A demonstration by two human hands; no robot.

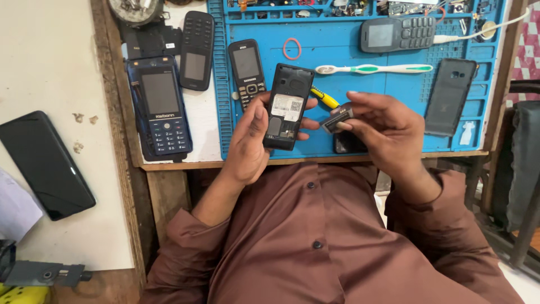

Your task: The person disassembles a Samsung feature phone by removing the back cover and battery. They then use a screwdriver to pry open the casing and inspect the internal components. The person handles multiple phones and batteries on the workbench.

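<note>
At the far left, a black smartphone (45,164) lies face up on the pale surface, well apart from the work. Next to it, on the wooden bench edge, a dark blue keypad phone (161,110) rests on a black case, and just beyond stands a black keypad phone (196,50) with its screen dark. On the left part of the blue work mat (349,48) lies another black keypad phone (248,72), with a small red rubber ring (291,48) near its top right.

The person's left hand (250,141) is closed around an opened phone body (288,106), held upright over the mat's front edge with its back cover off and a white label showing in the battery bay; the thumb lies along its left side and the fingertips wrap around its right side. Just to the right, a yellow-handled tool (325,97) pokes out from behind the phone body.

The right hand (382,132) pinches a small dark battery (336,119) between thumb and fingers, close beside the phone body but not inside it. Above the hands lies a white and green toothbrush (374,68), then a grey keypad phone (398,34) with a white cable plugged in. At the right, a black back cover (450,97) rests on the mat.
</note>
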